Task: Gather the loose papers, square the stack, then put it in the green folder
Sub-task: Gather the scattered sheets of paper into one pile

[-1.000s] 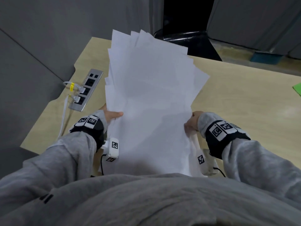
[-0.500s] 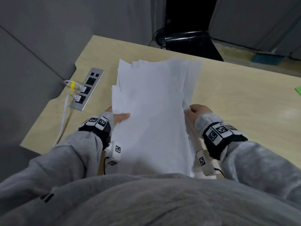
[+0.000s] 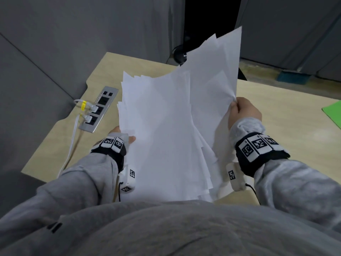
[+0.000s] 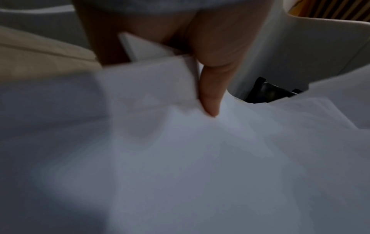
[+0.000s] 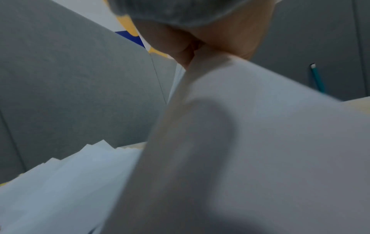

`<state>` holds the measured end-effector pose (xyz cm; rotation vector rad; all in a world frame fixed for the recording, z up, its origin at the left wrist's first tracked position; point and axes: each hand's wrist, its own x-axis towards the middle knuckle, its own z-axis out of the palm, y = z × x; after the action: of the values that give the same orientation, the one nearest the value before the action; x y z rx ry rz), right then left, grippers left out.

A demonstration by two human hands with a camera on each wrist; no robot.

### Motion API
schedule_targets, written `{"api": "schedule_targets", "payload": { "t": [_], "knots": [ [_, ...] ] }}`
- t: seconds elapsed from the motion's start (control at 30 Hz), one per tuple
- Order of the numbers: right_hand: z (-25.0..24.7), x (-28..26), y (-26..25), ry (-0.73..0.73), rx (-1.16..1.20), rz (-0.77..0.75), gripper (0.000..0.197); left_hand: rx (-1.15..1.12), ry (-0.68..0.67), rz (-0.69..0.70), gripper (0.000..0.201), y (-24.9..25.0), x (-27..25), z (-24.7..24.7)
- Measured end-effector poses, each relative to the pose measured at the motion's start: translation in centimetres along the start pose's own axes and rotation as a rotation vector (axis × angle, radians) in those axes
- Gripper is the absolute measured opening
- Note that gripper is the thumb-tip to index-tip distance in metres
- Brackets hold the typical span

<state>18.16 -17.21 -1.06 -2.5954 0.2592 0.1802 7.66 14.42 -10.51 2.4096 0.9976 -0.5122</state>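
Observation:
A loose, uneven stack of white papers (image 3: 162, 130) stands tilted in front of my chest, its edges fanned at the top. My left hand (image 3: 122, 134) grips the stack's left edge, thumb on the front sheet (image 4: 210, 101). My right hand (image 3: 241, 111) pinches a few sheets (image 3: 217, 74) by their right edge, lifted up and to the right, apart from the rest. In the right wrist view those sheets (image 5: 260, 126) cover most of the picture. A corner of the green folder (image 3: 332, 113) lies flat at the table's far right edge.
A wooden table (image 3: 276, 115) lies under the papers. A metal socket strip (image 3: 98, 108) with white plugs and cables sits in it at the left. Grey partition walls stand behind and to the left; a black chair base (image 3: 180, 52) is beyond the far edge.
The stack dropped lower and drew together, then my right hand moved up and right along the edge, lifting a few sheets away from the stack. My left hand kept its grip.

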Motion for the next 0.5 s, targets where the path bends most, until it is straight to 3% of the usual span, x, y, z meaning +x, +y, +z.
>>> {"api": "schedule_targets", "payload": {
  "t": [0.1,0.2,0.33,0.4,0.5],
  "knots": [
    [-0.6,-0.2,-0.2,0.125,0.092,-0.05,0.036,0.116,-0.005,-0.029,0.025,0.1,-1.1,-0.7],
    [-1.3,-0.1,-0.2,0.298,0.235,-0.123,0.031,0.156,-0.003,-0.056,0.031,-0.1,-1.1,-1.2],
    [-2.3,0.1,-0.3,0.49,0.428,-0.194,0.027,0.111,0.035,-0.058,0.038,-1.1,-0.8,-1.4],
    [-3.0,0.1,-0.6,0.565,0.525,-0.229,0.027,0.05,0.045,-0.069,0.019,-1.1,-1.1,-1.6],
    [-3.9,-0.3,-1.7,0.614,0.663,-0.282,0.02,0.032,0.04,-0.094,0.021,-0.8,-1.2,-1.7]
  ]
}}
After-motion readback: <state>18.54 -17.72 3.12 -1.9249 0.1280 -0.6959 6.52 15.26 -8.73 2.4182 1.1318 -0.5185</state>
